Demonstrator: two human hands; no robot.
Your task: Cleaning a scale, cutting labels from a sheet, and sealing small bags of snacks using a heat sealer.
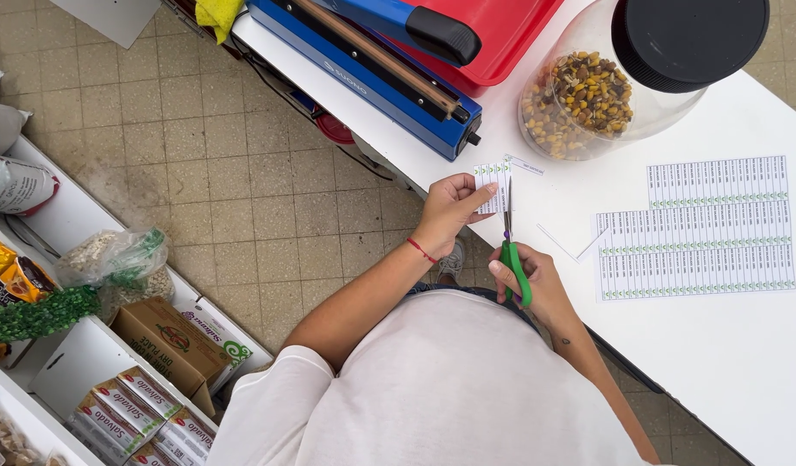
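My left hand (449, 209), with a red thread on its wrist, pinches a small strip of printed labels (493, 179) over the edge of the white table (743, 362). My right hand (538, 285) grips green-handled scissors (512, 255). The blades point up and run along the right edge of the strip. Both hands are close together, just in front of my white shirt.
Two sheets of printed labels (695, 250) lie on the table to the right, with thin paper offcuts (570, 246) beside them. Behind are a clear jar of mixed grains (579, 99) with a black lid, a blue heat sealer (372, 73) and a red tray (501, 39). White shelves (78, 345) with bags and boxes stand to the left.
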